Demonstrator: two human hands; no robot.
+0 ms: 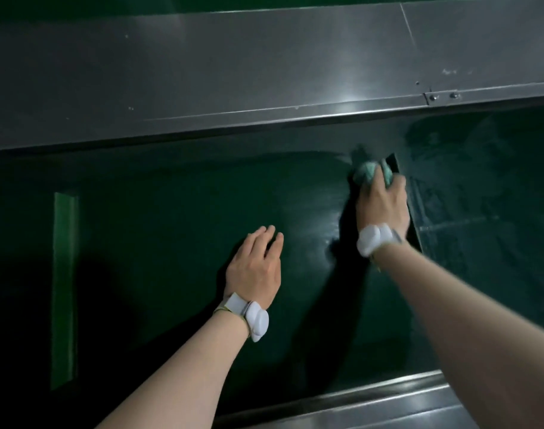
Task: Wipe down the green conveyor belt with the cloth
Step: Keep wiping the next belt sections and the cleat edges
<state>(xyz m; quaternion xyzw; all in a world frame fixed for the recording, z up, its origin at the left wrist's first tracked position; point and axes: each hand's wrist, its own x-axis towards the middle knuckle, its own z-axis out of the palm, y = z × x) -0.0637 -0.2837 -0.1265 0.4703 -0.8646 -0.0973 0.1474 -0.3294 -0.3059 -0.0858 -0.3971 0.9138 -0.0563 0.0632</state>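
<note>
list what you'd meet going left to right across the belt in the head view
light green strip → left hand flat on the green conveyor belt → right hand gripping the cloth → streaky patch of belt

steel side rail (pixel 264 72) above, steel edge (pixel 372 404) below

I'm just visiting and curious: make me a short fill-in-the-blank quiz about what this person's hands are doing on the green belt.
1. The cloth is gripped in the person's ____ hand.
2. The left hand lies ____ on the green conveyor belt, holding nothing.
3. Each wrist wears a ____ band.
4. Beyond the belt runs a long rail made of ____.

Missing words: right; flat; white; metal
</note>
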